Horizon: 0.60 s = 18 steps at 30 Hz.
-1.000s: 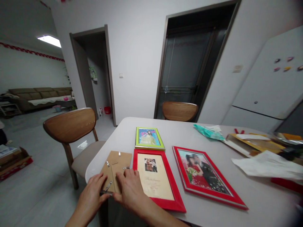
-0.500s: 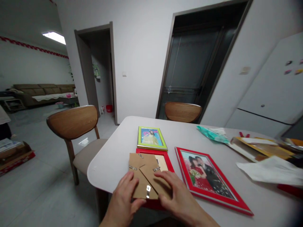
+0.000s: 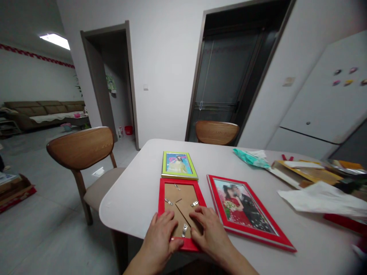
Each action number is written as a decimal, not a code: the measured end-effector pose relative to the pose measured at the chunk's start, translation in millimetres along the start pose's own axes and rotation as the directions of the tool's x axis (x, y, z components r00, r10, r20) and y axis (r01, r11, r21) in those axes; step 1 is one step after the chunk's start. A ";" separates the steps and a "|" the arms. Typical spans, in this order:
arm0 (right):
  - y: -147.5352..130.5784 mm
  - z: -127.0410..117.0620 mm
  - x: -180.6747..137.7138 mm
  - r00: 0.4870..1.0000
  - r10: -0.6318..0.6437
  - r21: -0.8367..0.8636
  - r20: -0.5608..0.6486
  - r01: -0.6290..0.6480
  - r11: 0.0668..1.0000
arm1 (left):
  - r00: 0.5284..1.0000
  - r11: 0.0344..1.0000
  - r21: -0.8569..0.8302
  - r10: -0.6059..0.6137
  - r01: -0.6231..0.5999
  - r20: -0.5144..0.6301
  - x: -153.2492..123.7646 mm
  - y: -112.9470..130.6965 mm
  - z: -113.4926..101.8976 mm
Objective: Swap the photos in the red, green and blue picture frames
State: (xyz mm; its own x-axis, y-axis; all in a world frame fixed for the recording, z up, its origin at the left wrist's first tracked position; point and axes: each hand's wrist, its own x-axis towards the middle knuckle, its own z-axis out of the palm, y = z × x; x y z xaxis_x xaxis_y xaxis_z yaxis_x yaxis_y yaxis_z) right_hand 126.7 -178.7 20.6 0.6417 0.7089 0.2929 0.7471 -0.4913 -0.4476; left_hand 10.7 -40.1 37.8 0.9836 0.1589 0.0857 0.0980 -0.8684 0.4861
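"Left hand (image 3: 161, 231)?"

"Fingers loosely spread over the brown board (image 3: 186, 193), thumb on the red frame (image 3: 161, 194)."

"Where's the board?"

"Inside that frame, apparently. Uneven pressing could wedge it crooked; a turned-out clip (image 3: 184, 230) could catch the rim."

"Right hand (image 3: 210, 231)?"

"Half-curled, touching the board, closed on nothing visible. A sideways slip could knock the couple's picture (image 3: 243, 208)."

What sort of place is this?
Probably a home's dining area: there's a pale table with wooden-backed chairs, what looks like a fridge, and a long sofa further back.
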 end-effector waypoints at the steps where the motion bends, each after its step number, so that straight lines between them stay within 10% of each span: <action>1: 0.1 0.4 -0.6 1.000 -0.006 -0.011 0.001 0.006 1.000 | 1.000 1.000 -0.001 0.006 -0.006 0.017 -2.6 -1.4 -0.6; 18: -34.4 -18.3 -6.7 0.910 -0.328 0.038 0.252 0.330 0.943 | 0.998 0.999 -0.003 0.050 -0.050 -0.039 -13.3 -14.3 -2.4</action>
State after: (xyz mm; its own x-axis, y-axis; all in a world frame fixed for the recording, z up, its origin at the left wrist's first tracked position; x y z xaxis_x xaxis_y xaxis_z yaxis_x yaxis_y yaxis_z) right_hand 99.9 -175.8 49.4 0.2950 0.9342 0.2006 0.9098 -0.2105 -0.3577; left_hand -4.1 -28.6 31.8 0.9805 0.1335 0.1440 0.0479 -0.8738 0.4839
